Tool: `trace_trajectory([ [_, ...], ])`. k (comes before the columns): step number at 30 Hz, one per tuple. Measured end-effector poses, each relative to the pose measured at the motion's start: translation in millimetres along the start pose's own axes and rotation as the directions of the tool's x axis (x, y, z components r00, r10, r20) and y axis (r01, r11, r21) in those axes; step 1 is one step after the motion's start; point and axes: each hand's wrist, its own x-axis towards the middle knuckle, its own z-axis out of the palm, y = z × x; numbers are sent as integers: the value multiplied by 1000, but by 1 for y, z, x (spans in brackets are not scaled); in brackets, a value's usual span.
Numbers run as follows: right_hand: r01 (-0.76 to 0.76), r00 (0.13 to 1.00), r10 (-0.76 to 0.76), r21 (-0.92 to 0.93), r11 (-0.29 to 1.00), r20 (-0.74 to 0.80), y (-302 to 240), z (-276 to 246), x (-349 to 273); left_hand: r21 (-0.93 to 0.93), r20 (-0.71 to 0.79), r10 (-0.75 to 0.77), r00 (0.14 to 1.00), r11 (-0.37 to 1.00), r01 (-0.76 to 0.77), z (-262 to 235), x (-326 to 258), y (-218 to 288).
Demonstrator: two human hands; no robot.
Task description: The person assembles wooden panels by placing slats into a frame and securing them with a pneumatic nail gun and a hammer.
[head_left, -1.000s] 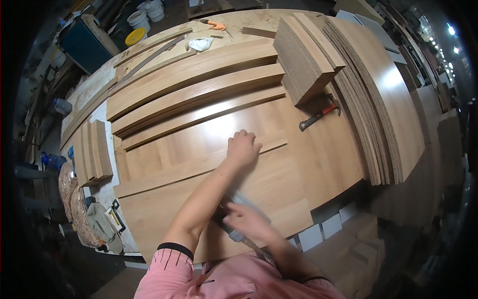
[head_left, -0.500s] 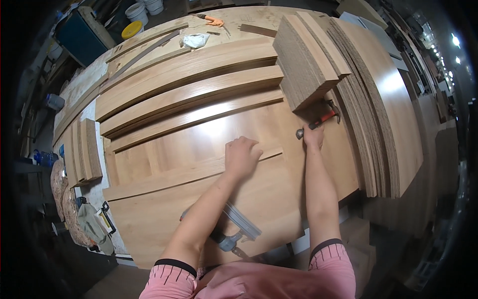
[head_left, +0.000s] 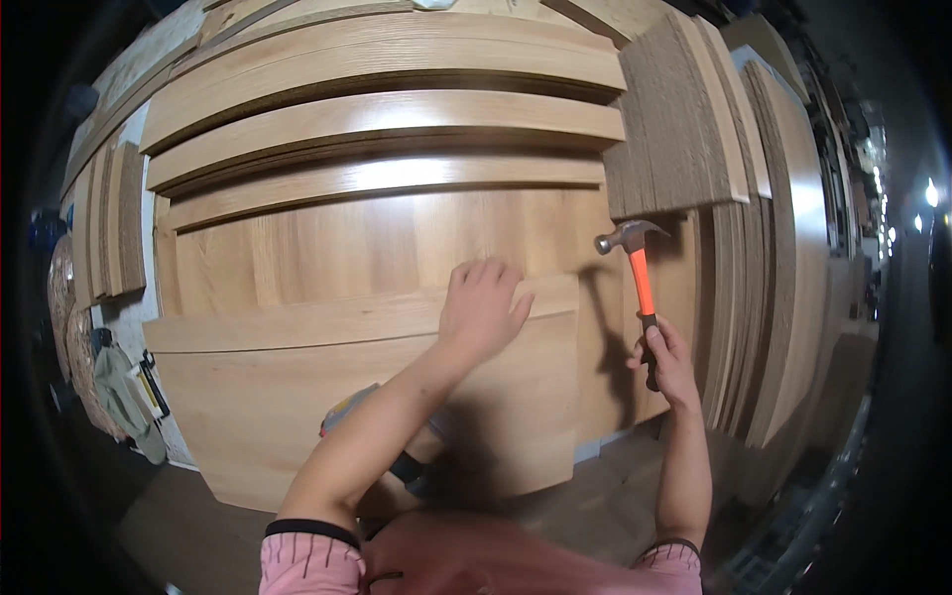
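Note:
My left hand [head_left: 483, 309] lies flat, fingers spread, on a long wooden strip [head_left: 297, 319] that runs across a light wood panel [head_left: 377, 248]. My right hand [head_left: 666, 359] grips the black end of a claw hammer [head_left: 635, 268] with an orange handle. The hammer stands raised, its steel head up beside the strip's right end. A lower wood board [head_left: 397, 416] lies under my left forearm.
Several long curved wood boards [head_left: 387, 114] are stacked at the far side. A stack of dark-edged boards [head_left: 679, 129] sits at the upper right, with more boards on edge [head_left: 783, 248] along the right. Short planks [head_left: 104, 218] lie at the left. A grey tool [head_left: 342, 412] peeks out under my left arm.
My right hand reached to the hammer lying at the right, took hold of it and lifted it upright. My left hand stayed on the strip. The view moved closer to the panel.

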Motion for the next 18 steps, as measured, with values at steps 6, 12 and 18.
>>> trace_trajectory([
  [6,188,960,-18,-595,781,279,-130,32,66,106,-47,-20,999,994,24,-13,-9,-3],
  [12,422,852,189,-854,303,488,-195,41,112,228,-97,48,994,973,-24,6,-9,-9],
  [18,352,880,268,-917,185,392,-210,57,130,334,-41,56,998,942,-39,6,-7,-6],
])
